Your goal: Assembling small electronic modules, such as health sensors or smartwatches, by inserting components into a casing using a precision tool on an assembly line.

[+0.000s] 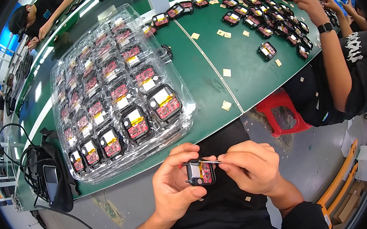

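Above my lap, my left hand (171,184) grips a small black device housing (208,182) by its sides, between thumb and fingers. Inside the open housing show a red circuit board, a silver-white block and a strip of yellow tape. My right hand (254,166) pinches slim metal tweezers (212,161), their tip reaching over the housing's top edge by the yellow tape. Whether the tip touches a part is too small to tell. Beyond my hands, a stack of clear plastic trays (174,135) on the green table holds rows of similar housings.
More housings (278,17) lie clustered at the far right of the green table (207,85), among small cream paper squares (226,72). A co-worker's arm (335,64) reaches in there, above a red stool (283,113). A black bag with cables (57,184) hangs at the left edge.
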Demonstrator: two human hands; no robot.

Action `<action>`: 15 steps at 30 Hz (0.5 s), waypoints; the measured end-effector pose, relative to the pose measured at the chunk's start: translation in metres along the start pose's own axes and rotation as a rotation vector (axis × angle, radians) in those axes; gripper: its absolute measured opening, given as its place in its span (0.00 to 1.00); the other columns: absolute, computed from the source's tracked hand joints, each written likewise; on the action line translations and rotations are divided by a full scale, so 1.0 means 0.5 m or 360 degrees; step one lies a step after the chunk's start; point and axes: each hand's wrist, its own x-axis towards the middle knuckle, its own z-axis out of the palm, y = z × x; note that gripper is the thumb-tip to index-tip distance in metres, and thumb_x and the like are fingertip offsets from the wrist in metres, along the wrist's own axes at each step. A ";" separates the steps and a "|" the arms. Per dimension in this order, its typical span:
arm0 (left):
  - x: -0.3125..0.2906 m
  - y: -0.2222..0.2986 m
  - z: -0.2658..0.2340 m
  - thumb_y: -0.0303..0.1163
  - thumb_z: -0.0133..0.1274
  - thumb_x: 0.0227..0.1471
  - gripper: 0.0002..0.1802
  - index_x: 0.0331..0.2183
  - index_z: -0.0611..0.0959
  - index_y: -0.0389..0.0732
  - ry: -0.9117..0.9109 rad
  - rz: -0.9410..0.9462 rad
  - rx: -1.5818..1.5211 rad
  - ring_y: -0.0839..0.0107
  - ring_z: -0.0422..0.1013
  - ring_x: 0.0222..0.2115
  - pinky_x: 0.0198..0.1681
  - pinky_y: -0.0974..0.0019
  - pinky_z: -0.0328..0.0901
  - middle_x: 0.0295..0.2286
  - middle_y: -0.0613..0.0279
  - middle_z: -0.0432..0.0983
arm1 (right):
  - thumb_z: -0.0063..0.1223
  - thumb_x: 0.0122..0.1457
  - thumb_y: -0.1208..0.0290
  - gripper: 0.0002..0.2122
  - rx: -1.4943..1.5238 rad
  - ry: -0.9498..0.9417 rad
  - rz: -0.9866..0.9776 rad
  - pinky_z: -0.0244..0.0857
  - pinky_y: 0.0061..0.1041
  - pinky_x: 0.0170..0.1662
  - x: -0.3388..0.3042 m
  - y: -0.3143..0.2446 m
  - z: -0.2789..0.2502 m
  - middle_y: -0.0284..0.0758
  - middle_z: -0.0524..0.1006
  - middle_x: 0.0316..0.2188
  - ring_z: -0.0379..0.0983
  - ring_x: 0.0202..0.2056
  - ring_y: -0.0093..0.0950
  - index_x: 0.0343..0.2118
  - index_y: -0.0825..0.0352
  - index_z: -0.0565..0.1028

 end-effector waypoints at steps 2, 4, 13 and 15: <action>0.000 0.000 0.000 0.39 0.74 0.45 0.38 0.52 0.75 0.33 0.0004 0.0015 0.0031 0.48 0.76 0.50 0.52 0.49 0.76 0.55 0.46 0.63 | 0.70 0.42 0.83 0.13 -0.0014 -0.0006 -0.0013 0.68 0.22 0.22 0.000 -0.001 0.000 0.34 0.79 0.28 0.77 0.22 0.27 0.34 0.69 0.81; -0.001 0.002 -0.002 0.39 0.75 0.44 0.37 0.51 0.76 0.32 0.0024 0.0001 0.0063 0.48 0.76 0.49 0.52 0.49 0.76 0.55 0.45 0.64 | 0.70 0.42 0.83 0.14 -0.0082 0.0010 -0.0041 0.68 0.22 0.22 0.000 -0.004 0.002 0.34 0.79 0.28 0.77 0.22 0.26 0.34 0.69 0.81; -0.012 0.020 0.015 0.33 0.74 0.45 0.35 0.52 0.76 0.31 0.0109 -0.0132 0.0055 0.57 0.74 0.51 0.55 0.53 0.72 0.56 0.44 0.66 | 0.71 0.41 0.83 0.14 -0.0217 0.0143 -0.0107 0.70 0.22 0.22 -0.018 -0.001 0.021 0.35 0.79 0.27 0.77 0.21 0.27 0.34 0.70 0.81; -0.012 0.021 0.024 0.38 0.74 0.45 0.36 0.50 0.76 0.30 0.0193 -0.0136 0.0096 0.53 0.76 0.49 0.54 0.49 0.75 0.55 0.43 0.67 | 0.71 0.41 0.83 0.14 -0.0209 0.0146 -0.0094 0.70 0.23 0.22 -0.017 -0.004 0.023 0.35 0.79 0.27 0.76 0.21 0.27 0.33 0.70 0.81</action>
